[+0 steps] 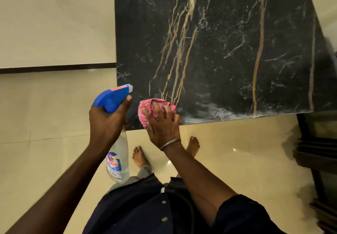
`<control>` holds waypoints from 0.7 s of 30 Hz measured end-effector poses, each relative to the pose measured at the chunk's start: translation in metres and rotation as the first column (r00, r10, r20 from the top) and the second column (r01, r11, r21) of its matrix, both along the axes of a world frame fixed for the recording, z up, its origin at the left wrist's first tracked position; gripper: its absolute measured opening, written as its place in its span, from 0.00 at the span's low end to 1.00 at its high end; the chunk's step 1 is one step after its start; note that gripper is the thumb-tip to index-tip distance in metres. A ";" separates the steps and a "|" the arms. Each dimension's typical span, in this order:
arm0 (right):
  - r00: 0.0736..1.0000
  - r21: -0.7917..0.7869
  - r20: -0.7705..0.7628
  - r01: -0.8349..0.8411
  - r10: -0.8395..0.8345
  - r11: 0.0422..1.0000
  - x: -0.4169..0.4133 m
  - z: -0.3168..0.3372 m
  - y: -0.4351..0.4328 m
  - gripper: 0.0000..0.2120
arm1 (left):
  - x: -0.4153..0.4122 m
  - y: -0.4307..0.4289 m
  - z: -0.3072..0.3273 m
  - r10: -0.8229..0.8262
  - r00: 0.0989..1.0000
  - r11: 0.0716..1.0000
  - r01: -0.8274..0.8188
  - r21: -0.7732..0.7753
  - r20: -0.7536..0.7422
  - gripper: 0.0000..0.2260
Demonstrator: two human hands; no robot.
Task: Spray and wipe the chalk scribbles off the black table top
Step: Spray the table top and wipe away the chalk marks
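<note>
**Bench** [237, 33]: black top with gold and white veins, seen from above, standing on a pale tiled floor [54, 106].

**Chalk marks** [218, 113]: whitish smears in a band along the near edge of the bench. The band begins just beside the right grip and runs away from it to the right. The far part of the top shows only veining.

**Cloth** [151, 106]: pink, checked and bunched into a wad. It lies on the bench at the near edge, close to the near left corner, left of the chalk band.

**Right grip** [162, 122]: on top of the cloth, with fingers spread and bent over the wad, holding it down against the bench. A metal bangle [169, 143] sits on the wrist.

**Spray bottle** [118, 157]: clear body with a blue trigger head, hanging over the floor just off the bench's near left corner. Its nozzle points toward the bench.

**Left grip** [107, 119]: closed round the bottle's neck under the blue head, just left of the cloth and apart from it.

**Feet** [139, 156]: bare, on the floor below the bench edge.
</note>
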State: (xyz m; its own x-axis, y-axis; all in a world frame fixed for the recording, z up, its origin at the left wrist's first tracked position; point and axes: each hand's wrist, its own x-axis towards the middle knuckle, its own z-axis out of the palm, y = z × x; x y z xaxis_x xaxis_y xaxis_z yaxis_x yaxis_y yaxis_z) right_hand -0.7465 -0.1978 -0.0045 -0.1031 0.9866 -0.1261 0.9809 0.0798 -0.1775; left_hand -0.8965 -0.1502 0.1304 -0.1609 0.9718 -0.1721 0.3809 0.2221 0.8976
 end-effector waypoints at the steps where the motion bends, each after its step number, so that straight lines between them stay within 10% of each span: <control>1: 1.000 0.008 0.011 0.027 -0.027 1.000 0.020 0.000 -0.003 0.27 | 0.010 0.000 0.000 -0.003 1.000 1.000 0.003 -0.006 0.004 0.14; 21: 0.793 0.103 0.130 0.587 -0.596 0.803 0.360 -0.006 -0.029 0.26 | 0.181 0.005 0.017 -0.089 0.993 0.995 0.092 -0.044 0.071 0.05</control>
State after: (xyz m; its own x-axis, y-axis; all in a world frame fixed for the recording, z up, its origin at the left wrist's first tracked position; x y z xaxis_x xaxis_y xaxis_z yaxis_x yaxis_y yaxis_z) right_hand -0.3863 -0.2271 -0.0107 0.5182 0.8545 -0.0366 0.8536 -0.5194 -0.0396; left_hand -0.7152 -0.1448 0.1471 -0.0586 0.9724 -0.2258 0.3388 0.2321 0.9118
